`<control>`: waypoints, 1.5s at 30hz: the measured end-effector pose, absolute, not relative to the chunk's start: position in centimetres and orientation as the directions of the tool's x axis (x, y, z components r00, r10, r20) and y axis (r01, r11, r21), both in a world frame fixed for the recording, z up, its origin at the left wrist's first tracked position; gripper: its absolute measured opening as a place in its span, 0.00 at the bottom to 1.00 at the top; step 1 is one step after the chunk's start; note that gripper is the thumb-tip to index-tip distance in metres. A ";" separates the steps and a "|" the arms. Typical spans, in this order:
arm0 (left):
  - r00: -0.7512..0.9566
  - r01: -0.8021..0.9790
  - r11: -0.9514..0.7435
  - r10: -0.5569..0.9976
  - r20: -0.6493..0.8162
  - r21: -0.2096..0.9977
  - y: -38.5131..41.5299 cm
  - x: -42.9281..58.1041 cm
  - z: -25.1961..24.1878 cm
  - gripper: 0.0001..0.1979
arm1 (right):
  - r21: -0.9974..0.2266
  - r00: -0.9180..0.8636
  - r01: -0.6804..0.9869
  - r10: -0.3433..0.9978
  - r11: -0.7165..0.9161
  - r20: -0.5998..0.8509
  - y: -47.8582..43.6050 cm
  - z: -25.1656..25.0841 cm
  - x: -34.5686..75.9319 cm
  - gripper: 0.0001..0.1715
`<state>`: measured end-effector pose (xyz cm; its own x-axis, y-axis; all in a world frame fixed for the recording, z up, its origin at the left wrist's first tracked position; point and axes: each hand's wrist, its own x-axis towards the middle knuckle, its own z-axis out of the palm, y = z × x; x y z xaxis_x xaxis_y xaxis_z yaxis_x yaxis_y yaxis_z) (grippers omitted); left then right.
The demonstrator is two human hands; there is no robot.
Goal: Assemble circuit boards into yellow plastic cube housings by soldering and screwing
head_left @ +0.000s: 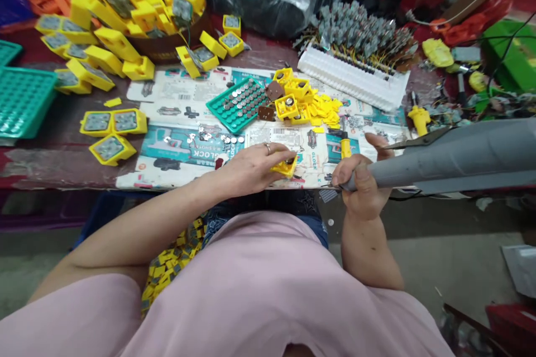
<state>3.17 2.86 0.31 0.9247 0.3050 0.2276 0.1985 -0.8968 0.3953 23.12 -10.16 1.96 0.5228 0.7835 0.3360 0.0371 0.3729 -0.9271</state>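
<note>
My left hand (pixel 255 167) lies over a small yellow plastic housing (pixel 288 168) at the table's front edge, fingers closed on it; part of the housing is hidden beneath them. A ring is on one finger. In my right hand (pixel 364 184) is a grey electric screwdriver (pixel 452 156) with a lever along its body, its thin tip pointing left towards the housing but apart from it. Just beyond the hands are a green tray (pixel 237 106) of round silver cells, open yellow housings (pixel 288 106) in a pile, and a yellow-handled screwdriver (pixel 345 142).
At the left are yellow housings with grey fillings (pixel 113 122), a round tin (pixel 163 44) full of more, and green trays (pixel 25 100). A white foam block (pixel 352 78) holds wired grey parts at the back. Loose silver cells (pixel 201 134) lie on the printed card.
</note>
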 end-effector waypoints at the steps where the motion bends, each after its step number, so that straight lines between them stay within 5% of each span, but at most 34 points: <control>1: 0.902 0.214 -0.896 0.334 0.272 0.390 3.4 3.5 0.6 0.22 | -0.932 0.530 0.037 0.784 0.359 0.323 -10.2 1.9 23.2 0.28; 6: 0.791 0.383 -0.879 0.471 0.391 0.284 6.1 8.0 2.0 0.24 | -0.942 0.541 0.040 0.785 0.334 0.302 -10.2 2.1 23.1 0.31; 13: 0.828 0.451 -0.890 0.443 0.342 0.061 7.8 14.3 1.5 0.19 | -0.922 0.527 -0.023 0.788 0.387 0.318 -10.0 2.4 23.0 0.25; 17: 0.796 0.462 -0.880 0.467 0.386 0.111 8.7 13.5 2.0 0.27 | -0.925 0.527 -0.019 0.790 0.380 0.314 -9.9 2.5 23.2 0.22; 25: 0.535 0.815 -0.578 0.774 0.338 0.034 22.0 6.3 3.7 0.18 | -0.934 0.540 -0.003 0.787 0.357 0.299 -10.0 2.5 23.3 0.25; 32: 0.514 0.843 -0.537 0.805 0.298 -0.003 26.1 4.2 0.5 0.16 | -0.935 0.541 -0.004 0.787 0.354 0.296 -9.8 2.3 23.5 0.23; 40: 0.497 0.715 -0.665 0.701 0.511 0.217 24.9 2.6 1.4 0.23 | -0.929 0.525 0.000 0.790 0.371 0.315 -9.7 2.2 23.4 0.23; 45: 0.436 0.339 -0.807 0.590 0.679 0.484 18.2 1.8 3.3 0.35 | -0.919 0.508 -0.012 0.794 0.393 0.333 -9.4 2.2 23.1 0.22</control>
